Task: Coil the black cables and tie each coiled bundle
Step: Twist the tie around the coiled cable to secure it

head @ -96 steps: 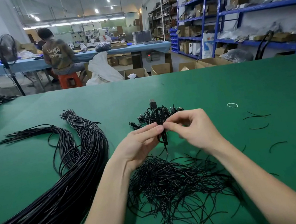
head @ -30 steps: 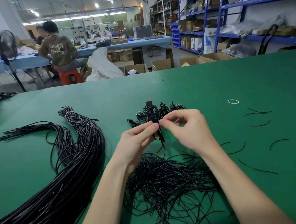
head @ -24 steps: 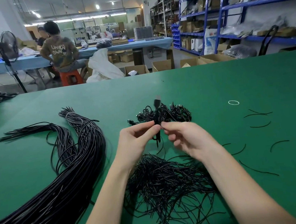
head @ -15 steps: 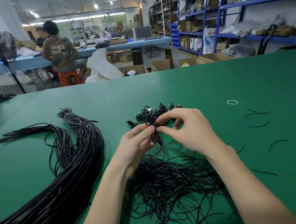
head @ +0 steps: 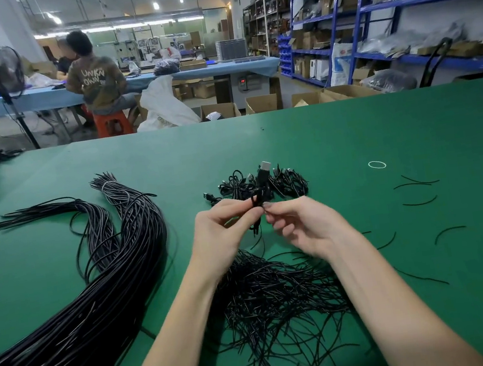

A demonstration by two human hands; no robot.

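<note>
We pinch one coiled cable (head: 261, 194) between left hand (head: 225, 234) and right hand (head: 303, 228), fingers (head: 247, 212) curled at its waist, tie unfinished; a few tied bundles (head: 265, 183) just beyond, many loose cables (head: 76, 312) left of them untouched.

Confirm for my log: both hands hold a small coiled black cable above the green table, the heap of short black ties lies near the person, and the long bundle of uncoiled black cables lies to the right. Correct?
Not quite. The head view shows the long bundle of uncoiled black cables on the left. Otherwise right: left hand and right hand hold the small coiled black cable above the green table, with the heap of short black ties near the person.
</note>
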